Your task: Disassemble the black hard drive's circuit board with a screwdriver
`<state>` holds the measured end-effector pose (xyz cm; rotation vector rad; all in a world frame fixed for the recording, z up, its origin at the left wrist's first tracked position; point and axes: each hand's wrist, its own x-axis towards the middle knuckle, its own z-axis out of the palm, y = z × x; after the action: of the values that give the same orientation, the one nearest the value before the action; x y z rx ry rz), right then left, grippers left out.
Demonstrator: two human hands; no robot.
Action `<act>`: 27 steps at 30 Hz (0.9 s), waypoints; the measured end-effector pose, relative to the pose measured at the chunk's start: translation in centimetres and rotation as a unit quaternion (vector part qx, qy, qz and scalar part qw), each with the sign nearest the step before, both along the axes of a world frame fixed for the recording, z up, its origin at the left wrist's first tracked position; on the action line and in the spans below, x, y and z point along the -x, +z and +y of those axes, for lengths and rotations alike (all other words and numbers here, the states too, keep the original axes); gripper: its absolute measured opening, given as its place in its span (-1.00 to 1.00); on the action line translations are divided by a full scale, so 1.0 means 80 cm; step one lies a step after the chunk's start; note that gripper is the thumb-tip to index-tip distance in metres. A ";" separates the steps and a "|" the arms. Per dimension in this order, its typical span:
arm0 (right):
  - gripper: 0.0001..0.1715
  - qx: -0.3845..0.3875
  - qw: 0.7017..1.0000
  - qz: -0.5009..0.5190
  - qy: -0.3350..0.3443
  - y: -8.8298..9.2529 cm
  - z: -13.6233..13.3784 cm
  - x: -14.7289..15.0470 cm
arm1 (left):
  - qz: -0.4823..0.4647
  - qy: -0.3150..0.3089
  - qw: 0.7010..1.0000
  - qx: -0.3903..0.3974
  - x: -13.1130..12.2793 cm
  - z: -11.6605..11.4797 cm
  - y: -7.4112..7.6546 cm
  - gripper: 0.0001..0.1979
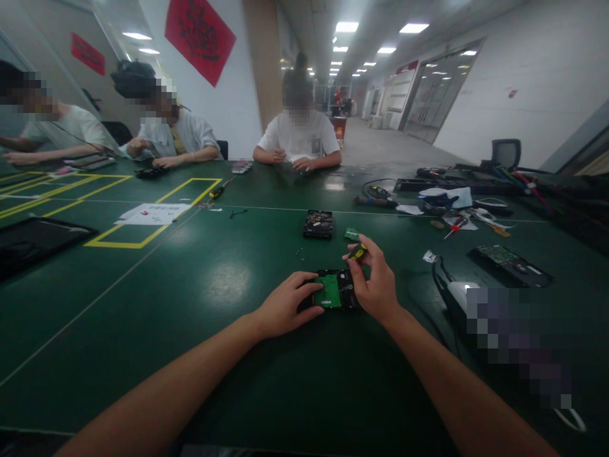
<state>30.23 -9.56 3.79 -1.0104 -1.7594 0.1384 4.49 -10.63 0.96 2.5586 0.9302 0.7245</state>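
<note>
A hard drive [330, 292] lies on the green table right in front of me, its green circuit board facing up. My left hand [289, 298] grips the drive's left end, with fingers over the top and the thumb along the near edge. In my right hand [373, 279] is a yellow and black screwdriver [358, 252], held by its handle above the drive's right end. The screwdriver's shaft and tip cannot be made out. Just beyond the right hand lies a small green circuit board [351, 233]. Several tiny screws [299, 252] are scattered past the drive.
Another hard drive [318, 224] sits farther back. To the right are a drive with a green board [511, 265], a red-handled screwdriver [455, 227], cables and a blurred long object [518, 343]. A yellow-handled screwdriver [217, 191] and paper [155, 214] lie left. Three people sit across the table.
</note>
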 end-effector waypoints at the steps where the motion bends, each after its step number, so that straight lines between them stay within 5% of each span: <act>1: -0.33 0.008 1.000 0.006 0.008 0.001 -0.001 0.001 | 0.000 0.001 1.000 0.001 0.000 0.000 0.000 -0.48; 11: -0.26 0.029 0.999 0.005 0.026 0.004 0.004 0.000 | 0.002 0.002 1.000 -0.001 0.001 0.000 -0.001 -0.48; 27: -0.26 -0.021 0.999 -0.022 -0.037 0.005 0.001 0.009 | 0.004 0.003 1.000 0.000 0.001 0.000 0.000 -0.48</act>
<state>29.54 -9.45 4.21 -1.0529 -1.7547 0.0319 4.41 -10.66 0.95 2.5610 0.9419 0.7162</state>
